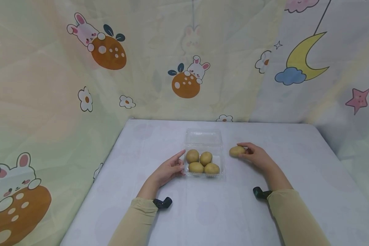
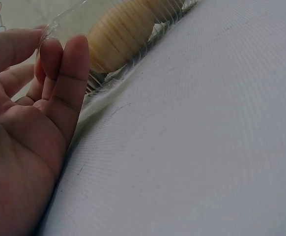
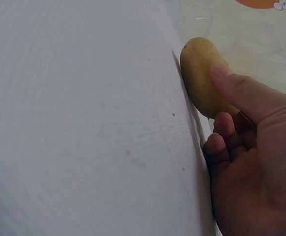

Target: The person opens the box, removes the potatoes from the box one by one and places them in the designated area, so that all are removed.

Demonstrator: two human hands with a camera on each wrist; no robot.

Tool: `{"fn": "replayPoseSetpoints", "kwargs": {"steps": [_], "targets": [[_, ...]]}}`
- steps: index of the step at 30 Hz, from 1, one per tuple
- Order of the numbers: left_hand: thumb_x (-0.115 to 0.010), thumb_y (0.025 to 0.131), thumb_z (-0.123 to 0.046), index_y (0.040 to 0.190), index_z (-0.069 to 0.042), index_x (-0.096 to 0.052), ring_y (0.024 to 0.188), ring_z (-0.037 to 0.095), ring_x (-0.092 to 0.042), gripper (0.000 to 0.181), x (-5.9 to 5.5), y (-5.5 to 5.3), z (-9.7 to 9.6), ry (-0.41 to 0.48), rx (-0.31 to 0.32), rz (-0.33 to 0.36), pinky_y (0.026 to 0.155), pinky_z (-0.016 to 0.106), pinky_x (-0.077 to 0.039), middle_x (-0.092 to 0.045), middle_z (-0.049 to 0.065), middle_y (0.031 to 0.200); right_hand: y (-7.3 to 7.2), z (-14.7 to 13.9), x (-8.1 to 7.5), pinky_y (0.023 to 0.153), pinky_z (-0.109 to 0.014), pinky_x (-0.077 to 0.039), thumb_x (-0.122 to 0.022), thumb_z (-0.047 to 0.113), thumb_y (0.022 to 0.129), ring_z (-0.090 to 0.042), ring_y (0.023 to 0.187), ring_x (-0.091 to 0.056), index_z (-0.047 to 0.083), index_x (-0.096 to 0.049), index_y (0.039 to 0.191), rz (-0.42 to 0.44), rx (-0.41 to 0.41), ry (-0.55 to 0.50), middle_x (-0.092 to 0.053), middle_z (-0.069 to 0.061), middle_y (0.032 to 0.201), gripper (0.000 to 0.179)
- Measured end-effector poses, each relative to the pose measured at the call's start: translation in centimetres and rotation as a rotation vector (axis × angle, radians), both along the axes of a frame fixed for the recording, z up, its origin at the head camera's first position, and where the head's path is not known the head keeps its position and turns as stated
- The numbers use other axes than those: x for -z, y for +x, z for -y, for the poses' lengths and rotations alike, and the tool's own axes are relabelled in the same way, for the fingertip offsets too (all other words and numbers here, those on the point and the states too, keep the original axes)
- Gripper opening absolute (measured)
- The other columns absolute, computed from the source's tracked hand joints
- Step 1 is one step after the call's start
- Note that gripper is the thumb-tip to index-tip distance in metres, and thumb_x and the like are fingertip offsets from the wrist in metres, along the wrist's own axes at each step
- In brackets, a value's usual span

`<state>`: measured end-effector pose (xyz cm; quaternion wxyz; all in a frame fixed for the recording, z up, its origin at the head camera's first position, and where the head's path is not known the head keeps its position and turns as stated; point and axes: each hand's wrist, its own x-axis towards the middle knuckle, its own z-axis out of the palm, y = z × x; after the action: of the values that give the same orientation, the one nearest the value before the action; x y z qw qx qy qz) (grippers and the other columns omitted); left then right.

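Observation:
A clear plastic clamshell box sits on the table with its lid folded back. Several small potatoes, among them a front-right one, lie inside it. My left hand rests against the box's left side, index finger stretched along it; in the left wrist view the fingertips meet the clear wall beside a potato. To the right of the box, my right hand grips another potato between thumb and fingers. In the right wrist view that potato is low at the tabletop, thumb across it.
A white cloth covers the table. Behind and beside it hangs a patterned fabric backdrop with rabbits, flowers and a moon. Small black devices are strapped to the left wrist and right wrist.

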<state>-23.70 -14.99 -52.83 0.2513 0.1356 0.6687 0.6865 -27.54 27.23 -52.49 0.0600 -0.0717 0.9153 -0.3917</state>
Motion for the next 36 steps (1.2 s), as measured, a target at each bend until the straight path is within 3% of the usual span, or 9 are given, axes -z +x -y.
{"fn": "replayPoseSetpoints", "kwargs": {"steps": [17,36], "targets": [[-0.061,0.096,-0.006,0.158,-0.023,-0.025,0.089,0.016,-0.060,0.074,0.08,0.02,0.01,-0.010,-0.004,-0.007,0.087,0.032,-0.056,-0.048,0.000,0.096,0.14,0.01,-0.03,0.084,-0.034,-0.040,-0.071,0.052,0.085,-0.024,0.101,-0.049,0.022,-0.055,0.140,0.002,0.022,-0.021,-0.058,-0.009,0.112,0.064],[-0.061,0.096,-0.006,0.158,-0.025,-0.025,0.090,0.017,-0.059,0.074,-0.05,-0.01,0.00,-0.030,-0.006,-0.008,0.088,0.032,-0.057,-0.048,0.001,0.097,0.51,0.10,-0.59,0.075,-0.031,-0.040,-0.069,0.052,0.087,-0.025,0.098,-0.049,0.021,-0.054,0.141,0.038,0.049,-0.036,-0.058,-0.012,0.112,0.064]]}}
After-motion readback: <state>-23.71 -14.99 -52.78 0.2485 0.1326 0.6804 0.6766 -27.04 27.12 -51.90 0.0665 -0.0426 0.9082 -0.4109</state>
